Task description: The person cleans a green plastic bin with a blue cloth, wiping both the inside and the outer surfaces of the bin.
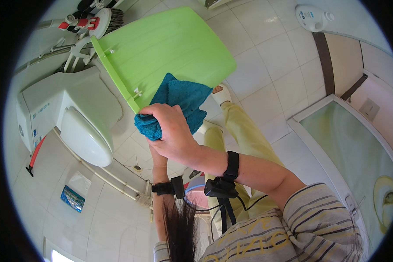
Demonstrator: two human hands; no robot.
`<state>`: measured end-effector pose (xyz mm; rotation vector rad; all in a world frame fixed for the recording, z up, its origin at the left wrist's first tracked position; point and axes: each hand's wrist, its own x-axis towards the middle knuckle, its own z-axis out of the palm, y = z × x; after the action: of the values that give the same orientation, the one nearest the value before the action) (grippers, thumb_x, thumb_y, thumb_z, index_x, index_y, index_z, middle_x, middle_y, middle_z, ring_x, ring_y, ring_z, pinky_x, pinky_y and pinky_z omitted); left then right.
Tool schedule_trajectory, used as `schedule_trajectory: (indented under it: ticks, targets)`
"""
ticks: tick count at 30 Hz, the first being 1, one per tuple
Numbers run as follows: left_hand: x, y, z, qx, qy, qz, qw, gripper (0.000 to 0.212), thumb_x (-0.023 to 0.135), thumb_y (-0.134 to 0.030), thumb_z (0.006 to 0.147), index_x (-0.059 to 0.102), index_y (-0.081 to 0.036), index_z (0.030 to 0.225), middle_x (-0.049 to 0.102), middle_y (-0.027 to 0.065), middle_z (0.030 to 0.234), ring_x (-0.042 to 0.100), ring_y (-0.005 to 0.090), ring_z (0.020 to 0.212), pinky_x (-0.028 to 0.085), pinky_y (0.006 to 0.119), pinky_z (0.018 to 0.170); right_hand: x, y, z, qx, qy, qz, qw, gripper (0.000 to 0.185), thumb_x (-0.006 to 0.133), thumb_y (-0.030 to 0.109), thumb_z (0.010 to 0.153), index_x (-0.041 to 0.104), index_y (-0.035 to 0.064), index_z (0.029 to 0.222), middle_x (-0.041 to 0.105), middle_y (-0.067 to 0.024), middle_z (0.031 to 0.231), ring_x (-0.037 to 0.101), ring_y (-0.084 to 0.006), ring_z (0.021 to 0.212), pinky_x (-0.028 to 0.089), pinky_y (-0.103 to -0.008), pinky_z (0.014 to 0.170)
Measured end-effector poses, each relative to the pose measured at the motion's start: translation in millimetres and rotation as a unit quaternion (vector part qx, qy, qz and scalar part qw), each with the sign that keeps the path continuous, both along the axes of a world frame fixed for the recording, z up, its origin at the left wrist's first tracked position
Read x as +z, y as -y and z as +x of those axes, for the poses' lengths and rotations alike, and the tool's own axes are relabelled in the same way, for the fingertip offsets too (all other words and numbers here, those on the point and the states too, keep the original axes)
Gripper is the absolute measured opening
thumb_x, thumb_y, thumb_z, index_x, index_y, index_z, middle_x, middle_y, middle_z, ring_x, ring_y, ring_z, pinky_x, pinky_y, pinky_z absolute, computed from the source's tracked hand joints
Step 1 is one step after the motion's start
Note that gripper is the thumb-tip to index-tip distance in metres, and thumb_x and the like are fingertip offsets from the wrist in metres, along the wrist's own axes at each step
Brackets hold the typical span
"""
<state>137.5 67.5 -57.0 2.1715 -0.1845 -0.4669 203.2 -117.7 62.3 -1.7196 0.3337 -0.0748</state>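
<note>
My right hand (175,129) grips a bunched teal microfibre cloth (188,95) at the near corner of a light green plastic panel (170,46). Part of the cloth wraps over the panel's raised edge, and the rest spreads across its flat face. Two small white fittings (137,92) stick out beside that raised edge. Below and behind the right hand comes my left hand (158,156); only its wrist side shows, the fingers being hidden, so what they hold cannot be made out. Both wrists carry black straps with small devices.
A white toilet (85,137) stands at left, near a round brush (109,23) and wall pipes. A floor drain (137,168) lies below the panel. Pink basin (198,198) sits by my legs. At right are a glass-panelled white frame (350,137) and a white bottle (311,18).
</note>
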Motion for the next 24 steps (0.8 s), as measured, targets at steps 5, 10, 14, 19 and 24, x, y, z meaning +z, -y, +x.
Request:
schedule_trajectory:
  ticks: [5, 10, 14, 19, 24]
  targets:
    - [2, -5, 4, -0.008, -0.009, 0.000, 1.000, 0.037, 0.071, -0.010, 0.077, 0.056, -0.002, 0.110, 0.064, 0.0110, 0.101, 0.060, 0.0211, 0.090, 0.046, 0.031, 0.082, 2, 0, 1, -0.004, -0.008, 0.016, 1.000, 0.040, 0.066, 0.001, 0.067, 0.054, 0.0086, 0.104, 0.058, -0.0058, 0.093, 0.055, -0.0249, 0.088, 0.034, -0.0338, 0.076]
    - [-4, -3, -3, -0.011, -0.035, -0.015, 0.999, 0.039, 0.070, -0.010, 0.077, 0.055, -0.002, 0.112, 0.064, 0.0103, 0.103, 0.060, 0.0200, 0.093, 0.046, 0.031, 0.084, -4, 2, -6, -0.004, -0.029, 0.007, 1.000, 0.042, 0.067, 0.000, 0.065, 0.054, 0.0083, 0.105, 0.059, -0.0060, 0.094, 0.055, -0.0253, 0.089, 0.034, -0.0333, 0.076]
    - [2, -8, 1, -0.021, -0.079, -0.032, 0.996, 0.040, 0.070, -0.010, 0.078, 0.054, -0.003, 0.113, 0.063, 0.0098, 0.105, 0.059, 0.0191, 0.094, 0.045, 0.031, 0.085, -6, 0, -7, -0.018, -0.023, 0.005, 1.000, 0.042, 0.067, 0.000, 0.065, 0.054, 0.0083, 0.104, 0.059, -0.0059, 0.094, 0.055, -0.0255, 0.088, 0.034, -0.0333, 0.076]
    - [40, -6, 23, -0.039, -0.223, -0.051, 0.973, 0.041, 0.069, -0.010, 0.078, 0.054, -0.003, 0.115, 0.063, 0.0091, 0.108, 0.059, 0.0181, 0.096, 0.045, 0.031, 0.087, -6, 3, -12, -0.004, -0.030, 0.012, 0.999, 0.042, 0.068, 0.002, 0.065, 0.054, 0.0085, 0.104, 0.059, -0.0057, 0.093, 0.055, -0.0256, 0.087, 0.034, -0.0335, 0.075]
    - [64, -13, 70, 0.086, -0.314, -0.078, 0.942, 0.055, 0.059, -0.033, 0.088, 0.045, 0.003, 0.127, 0.058, 0.0105, 0.115, 0.053, 0.0181, 0.106, 0.041, 0.031, 0.093, -6, 0, -13, -0.021, -0.013, 0.011, 1.000, 0.041, 0.068, 0.002, 0.066, 0.054, 0.0088, 0.103, 0.058, -0.0053, 0.092, 0.055, -0.0255, 0.086, 0.034, -0.0341, 0.074]
